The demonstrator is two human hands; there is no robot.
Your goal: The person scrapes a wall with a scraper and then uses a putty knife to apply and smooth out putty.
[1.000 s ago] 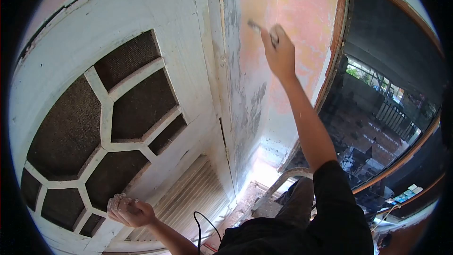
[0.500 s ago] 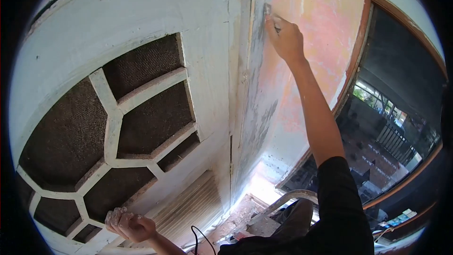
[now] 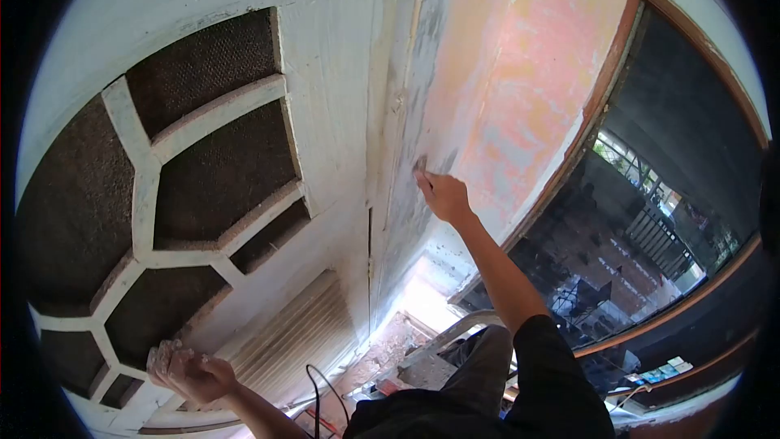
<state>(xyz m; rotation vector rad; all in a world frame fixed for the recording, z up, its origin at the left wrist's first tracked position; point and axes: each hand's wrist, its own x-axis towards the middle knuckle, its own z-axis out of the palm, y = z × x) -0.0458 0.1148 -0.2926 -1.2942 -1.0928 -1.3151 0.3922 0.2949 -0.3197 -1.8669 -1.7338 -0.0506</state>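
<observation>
holding small tool (image 3: 420, 164) | right hand (image 3: 445, 195) | at wall (image 3: 524, 122) (patchy pink)

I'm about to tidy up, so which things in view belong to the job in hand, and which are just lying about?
Seemingly in the job:
tool, in the right hand
wall, at the tool
left hand, pale-smeared; contents unclear

Apparently just about:
cord
window
blue-white items, too small to name
</observation>
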